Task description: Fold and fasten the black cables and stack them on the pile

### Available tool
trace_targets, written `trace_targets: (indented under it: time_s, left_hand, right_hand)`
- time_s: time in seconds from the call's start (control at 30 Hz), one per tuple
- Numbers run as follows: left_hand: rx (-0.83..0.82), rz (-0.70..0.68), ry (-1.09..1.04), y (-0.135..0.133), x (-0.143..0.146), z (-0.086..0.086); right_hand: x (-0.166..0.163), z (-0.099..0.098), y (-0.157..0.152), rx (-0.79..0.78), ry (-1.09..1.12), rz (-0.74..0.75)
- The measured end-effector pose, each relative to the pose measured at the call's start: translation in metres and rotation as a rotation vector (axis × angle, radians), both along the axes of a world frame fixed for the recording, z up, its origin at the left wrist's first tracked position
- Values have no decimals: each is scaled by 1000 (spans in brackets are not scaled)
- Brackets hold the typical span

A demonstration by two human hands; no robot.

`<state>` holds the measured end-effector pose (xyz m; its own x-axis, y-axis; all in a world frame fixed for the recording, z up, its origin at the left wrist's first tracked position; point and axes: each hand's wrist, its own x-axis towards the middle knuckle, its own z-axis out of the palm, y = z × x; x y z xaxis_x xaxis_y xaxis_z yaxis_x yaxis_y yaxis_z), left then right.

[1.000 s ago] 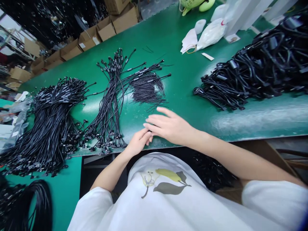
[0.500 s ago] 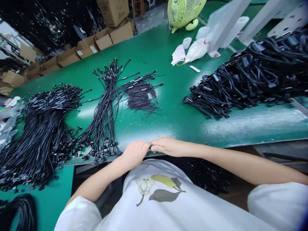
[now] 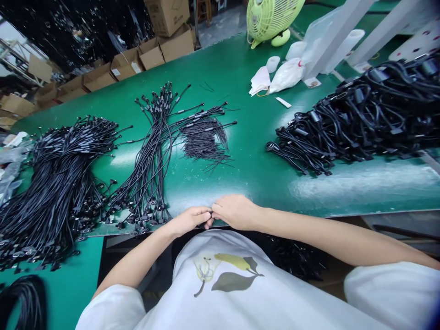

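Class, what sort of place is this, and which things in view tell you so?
It looks like a workshop or small factory handling cables, probably. Many similar black cables lie heaped on a long green workbench, and cardboard boxes stand in a row along its far side.

On my feed I see the left hand (image 3: 192, 220) and right hand (image 3: 237, 212) meet at the near edge of the green table (image 3: 250, 165), pinching a small dark piece (image 3: 211, 213) — mostly hidden. Loose black cables (image 3: 151, 156) lie leftward, bundled cables (image 3: 360, 119) rightward — a lime-green fan (image 3: 270, 20) stands beyond.
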<state>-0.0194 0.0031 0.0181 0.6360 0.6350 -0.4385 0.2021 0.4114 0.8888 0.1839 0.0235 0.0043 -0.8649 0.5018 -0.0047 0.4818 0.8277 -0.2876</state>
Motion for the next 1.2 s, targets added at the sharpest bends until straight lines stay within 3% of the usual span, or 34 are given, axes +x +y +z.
trace_targets:
  time_s: [0.1, 0.17, 0.27, 0.3, 0.37, 0.43, 0.5, 0.67, 0.83, 0.93, 1.03, 1.13, 1.2]
  left_hand:
    - [34, 32, 6, -7, -2, 0]
    - [52, 80, 26, -13, -4, -4]
    - [70, 280, 51, -17, -8, -15]
    - [84, 381, 37, -16, -8, -17]
    - [97, 602, -46, -11, -9, -18]
    - [70, 780, -177, -4, -7, -13]
    - [10, 873, -290, 2, -5, -6]
    - [-13, 928, -393, 4, 3, 3]
    - [31, 924, -380, 2, 6, 2]
    - [40, 932, -398, -1, 5, 5]
    - [49, 904, -428, -4, 7, 7]
    - [89, 851, -419, -3, 14, 3]
    - [194, 841, -321, -1, 16, -3]
  right_hand:
    - [-3, 4, 3, -21, 42, 28]
    - [-3, 10, 12, -135, 66, 27]
    - [1, 16, 43, -389, 161, 126]
    - [2, 15, 58, -417, 204, 89]
    - [0, 9, 89, -306, 257, -186]
    - [-5, 0, 113, -78, 218, -522]
    - [-11, -10, 124, 94, 131, -640]
    - [-15, -25, 120, 277, 104, -695]
    - [-12, -28, 119, 229, 53, -623]
    - [-11, -17, 108, 193, 192, -680]
    - [-17, -2, 79, -50, 453, -708]
    - [-32, 8, 44, -436, 592, -569]
    - [-40, 11, 25, -466, 592, -487]
